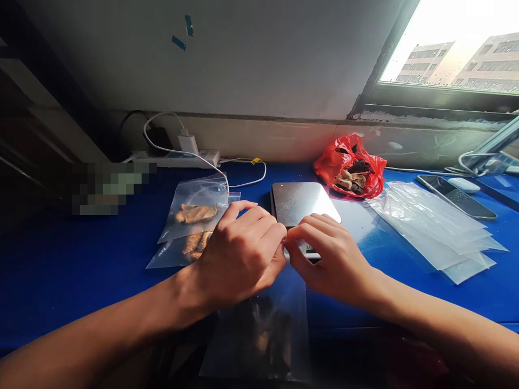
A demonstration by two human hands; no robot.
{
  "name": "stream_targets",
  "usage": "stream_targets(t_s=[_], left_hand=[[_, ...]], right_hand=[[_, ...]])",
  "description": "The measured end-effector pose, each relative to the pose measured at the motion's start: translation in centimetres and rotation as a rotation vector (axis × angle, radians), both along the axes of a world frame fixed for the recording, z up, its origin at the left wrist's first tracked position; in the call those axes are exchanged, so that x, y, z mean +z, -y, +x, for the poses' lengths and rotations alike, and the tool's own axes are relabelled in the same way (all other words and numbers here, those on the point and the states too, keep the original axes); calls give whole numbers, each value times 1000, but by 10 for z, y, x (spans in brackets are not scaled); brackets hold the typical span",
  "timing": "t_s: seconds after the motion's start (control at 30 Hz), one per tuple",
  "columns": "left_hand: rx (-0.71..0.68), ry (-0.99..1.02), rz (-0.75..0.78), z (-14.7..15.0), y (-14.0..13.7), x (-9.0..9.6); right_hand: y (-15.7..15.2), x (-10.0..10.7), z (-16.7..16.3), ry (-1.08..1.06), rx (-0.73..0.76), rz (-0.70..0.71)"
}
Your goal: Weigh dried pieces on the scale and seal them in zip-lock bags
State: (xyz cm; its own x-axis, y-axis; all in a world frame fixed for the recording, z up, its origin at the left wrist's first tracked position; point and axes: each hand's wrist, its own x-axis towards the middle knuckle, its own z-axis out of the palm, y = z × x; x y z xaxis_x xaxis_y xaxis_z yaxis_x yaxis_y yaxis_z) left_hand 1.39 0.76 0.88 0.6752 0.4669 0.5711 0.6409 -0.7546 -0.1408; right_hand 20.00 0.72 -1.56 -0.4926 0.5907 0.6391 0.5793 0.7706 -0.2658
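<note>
Both hands meet at the top edge of a clear zip bag [239, 337], which hangs down in front of the table edge with a few dark and brownish dried pieces inside. My left hand [247, 251] is closed, pinching the bag's top. Beside it, my right hand [330, 254] pinches the same edge with thumb and fingers. Just behind the hands stands a small scale [302, 202] with a shiny metal plate; its display is partly covered. Left of my left hand lie filled clear bags [172, 224] holding brown dried pieces.
A red plastic bag [330, 162] with dried pieces stands open behind the scale. Flat clear bags [433, 227] are stacked at the right, near a phone [456, 197]. A power strip [166, 159] with a white cable runs along the wall. The table [121, 281] is blue.
</note>
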Motion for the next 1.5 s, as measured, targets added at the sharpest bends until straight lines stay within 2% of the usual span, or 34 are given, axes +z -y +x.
stream_targets(t_s=[0.23,0.43,0.53,0.63,0.73,0.8,1.03,1.1,1.2,1.37,1.5], left_hand=[[-62,57,-179,-10,-5,5],[-52,55,-210,-11,-5,7],[-22,60,-218,-16,-7,12],[58,80,-234,-28,-14,19],[145,89,-292,-41,-24,26],[156,98,-325,-45,-28,28],[115,64,-382,-39,-24,27],[111,94,-400,-39,-24,28],[33,149,-418,-34,-23,25],[-132,131,-421,-22,-14,14],[-77,166,-487,-28,-15,18]], right_hand=[[-6,4,11,5,7,-16],[-11,6,13,-30,29,-73],[-18,10,23,-49,24,-42],[-29,15,42,-148,-80,17],[-40,18,59,-276,-224,-10],[-42,17,61,-280,-249,-16],[-24,11,40,56,-32,96],[-19,15,37,39,-19,116],[-15,19,33,-56,-23,96],[-8,16,24,-36,99,15],[-9,16,29,-42,43,68]])
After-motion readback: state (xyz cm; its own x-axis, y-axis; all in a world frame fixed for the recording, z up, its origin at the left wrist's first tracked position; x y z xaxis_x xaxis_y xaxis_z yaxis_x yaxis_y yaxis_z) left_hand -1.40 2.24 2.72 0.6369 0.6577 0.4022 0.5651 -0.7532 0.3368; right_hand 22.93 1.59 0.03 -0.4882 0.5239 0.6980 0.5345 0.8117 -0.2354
